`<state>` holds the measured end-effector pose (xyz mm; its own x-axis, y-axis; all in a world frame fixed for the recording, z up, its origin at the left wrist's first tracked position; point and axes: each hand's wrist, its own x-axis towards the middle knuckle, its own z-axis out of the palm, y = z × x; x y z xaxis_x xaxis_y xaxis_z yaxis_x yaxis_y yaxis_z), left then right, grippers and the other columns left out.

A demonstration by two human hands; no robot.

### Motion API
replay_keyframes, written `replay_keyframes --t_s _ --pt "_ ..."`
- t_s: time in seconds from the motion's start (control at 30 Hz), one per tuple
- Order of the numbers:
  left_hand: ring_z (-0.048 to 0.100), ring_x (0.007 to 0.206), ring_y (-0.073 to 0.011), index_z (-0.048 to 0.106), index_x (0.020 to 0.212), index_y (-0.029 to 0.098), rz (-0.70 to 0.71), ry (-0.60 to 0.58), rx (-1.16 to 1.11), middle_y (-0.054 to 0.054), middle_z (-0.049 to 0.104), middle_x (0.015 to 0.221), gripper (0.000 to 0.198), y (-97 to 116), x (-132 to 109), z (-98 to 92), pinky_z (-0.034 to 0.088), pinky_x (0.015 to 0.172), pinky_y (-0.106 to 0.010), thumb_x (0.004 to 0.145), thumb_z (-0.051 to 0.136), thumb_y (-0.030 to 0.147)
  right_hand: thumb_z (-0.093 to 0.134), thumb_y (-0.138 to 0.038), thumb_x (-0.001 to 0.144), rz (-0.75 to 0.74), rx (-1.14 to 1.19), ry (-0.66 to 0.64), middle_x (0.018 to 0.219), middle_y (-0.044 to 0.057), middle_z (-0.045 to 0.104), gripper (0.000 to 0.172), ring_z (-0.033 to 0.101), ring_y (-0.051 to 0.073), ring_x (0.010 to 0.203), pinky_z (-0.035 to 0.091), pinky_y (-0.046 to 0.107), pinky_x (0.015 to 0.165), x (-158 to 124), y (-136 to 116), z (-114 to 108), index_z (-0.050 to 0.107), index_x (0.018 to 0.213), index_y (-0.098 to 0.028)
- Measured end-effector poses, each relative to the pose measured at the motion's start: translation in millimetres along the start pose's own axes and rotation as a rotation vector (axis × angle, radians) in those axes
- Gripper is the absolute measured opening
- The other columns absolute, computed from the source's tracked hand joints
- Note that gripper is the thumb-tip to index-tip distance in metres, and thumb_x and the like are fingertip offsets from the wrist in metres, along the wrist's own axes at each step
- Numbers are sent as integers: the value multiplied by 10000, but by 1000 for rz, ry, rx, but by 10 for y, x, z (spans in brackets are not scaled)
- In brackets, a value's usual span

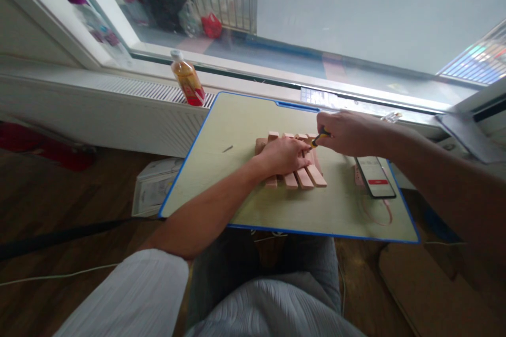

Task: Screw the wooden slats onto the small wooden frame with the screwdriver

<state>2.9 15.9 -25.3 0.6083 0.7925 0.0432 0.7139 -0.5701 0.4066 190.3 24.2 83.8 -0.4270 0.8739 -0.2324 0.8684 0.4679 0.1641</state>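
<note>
A small wooden rack of several pale slats (306,175) lies in the middle of a light lap table with a blue rim (197,139). My left hand (283,155) rests on top of the slats, fingers curled down over them and pressing. My right hand (344,131) is closed round a screwdriver with a yellow and black handle (318,138), its tip pointing down at the far end of the slats, just beyond my left fingers. A tiny dark screw (227,149) lies alone on the table to the left.
A phone (375,176) with a lit screen lies on the table's right side, a pink cable (377,210) looping from it. An orange drink bottle (188,80) stands on the window ledge behind. Papers (152,189) lie on the wooden floor at left.
</note>
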Motion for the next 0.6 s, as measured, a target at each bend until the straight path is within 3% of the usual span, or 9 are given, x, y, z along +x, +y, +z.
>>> replay_keyframes --t_s 0.1,0.17,0.27,0.37,0.5,0.6 --pt "733 1183 -296 765 1368 288 12 -5 14 -90 807 1259 447 -1 8 6 553 998 -395 987 649 490 514 -611 1005 100 -65 20 937 198 760 474 695 341 841 388 394 676 0 -58 13 751 1062 -205" --pt "729 1194 -300 759 1377 296 2 -5 24 -85 805 1265 456 1 7 4 556 994 -396 986 647 501 523 -617 1003 124 -61 22 919 195 757 477 694 342 826 389 391 666 -7 -80 3 744 1088 -202" --pt "731 1199 -306 759 1373 311 -12 -1 29 -77 808 1254 447 6 -1 0 561 982 -400 988 643 505 562 -520 997 33 -7 -12 925 169 761 444 666 277 764 368 362 630 -41 -73 -29 675 1244 -168" --pt "731 1202 -297 770 1349 303 -3 1 26 -78 810 1246 425 10 -6 -3 556 984 -386 988 649 495 547 -480 1004 -18 -39 1 913 172 762 418 657 263 744 348 363 619 -69 -78 -24 676 1225 -149" --pt "726 1204 -289 760 1358 305 -7 -18 36 -72 802 1269 432 24 -8 -22 549 1001 -377 993 647 506 421 -605 1051 123 -118 20 864 200 752 538 690 318 781 359 378 638 -48 -101 37 751 1019 -182" --pt "725 1207 -296 746 1386 311 -20 -28 26 -73 799 1277 452 36 -19 -41 551 1000 -379 993 644 511 483 -612 1021 155 -53 8 885 175 756 495 678 298 764 359 364 626 -49 -67 40 727 1116 -192"
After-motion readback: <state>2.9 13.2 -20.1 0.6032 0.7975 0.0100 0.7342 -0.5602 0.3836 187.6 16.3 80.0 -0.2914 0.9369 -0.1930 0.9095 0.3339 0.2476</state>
